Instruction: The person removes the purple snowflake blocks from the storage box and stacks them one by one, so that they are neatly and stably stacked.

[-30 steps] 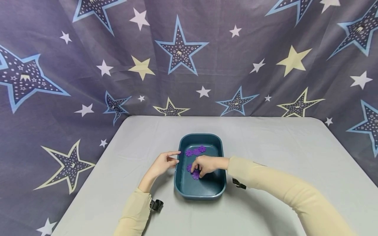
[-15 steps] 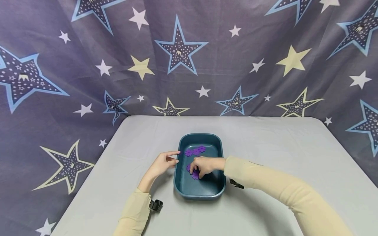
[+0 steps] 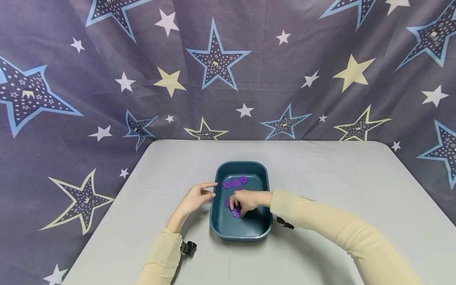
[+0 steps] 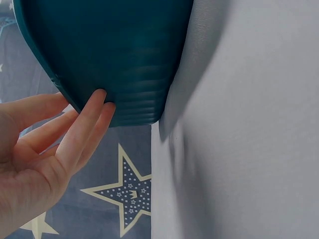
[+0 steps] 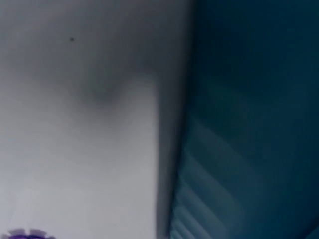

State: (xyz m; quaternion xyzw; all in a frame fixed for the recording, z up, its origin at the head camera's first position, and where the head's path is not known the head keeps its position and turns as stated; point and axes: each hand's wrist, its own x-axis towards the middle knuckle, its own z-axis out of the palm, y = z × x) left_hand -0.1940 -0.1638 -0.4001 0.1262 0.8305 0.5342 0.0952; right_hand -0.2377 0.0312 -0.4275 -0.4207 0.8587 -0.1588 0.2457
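In the head view a dark teal tub (image 3: pixel 242 237) stands on the table with several flat purple flower-shaped discs in it. Three discs (image 3: pixel 236 183) lie in a row toward its far end. My right hand (image 3: pixel 249 199) reaches inside, fingers and thumb curled down onto purple discs; one disc (image 3: pixel 236 212) shows below the fingertips and another (image 3: pixel 227 202) at their left. My left hand (image 4: pixel 45 149) touches the tub's left side, its fairly straight fingers against the outer wall and rim. In the right wrist view the right hand is out of sight.
A white cloth covers the table (image 3: pixel 338 170). Behind it hangs a grey curtain (image 3: pixel 263 51) with stars. In the right wrist view a notched purple edge (image 5: pixel 27 235) shows at the bottom left, beside the tub's ridged wall (image 5: pixel 239 149).
The near disc at my right fingertips has shifted slightly right, and a sliver of purple now shows beyond my right hand. My left hand stays at the rim.
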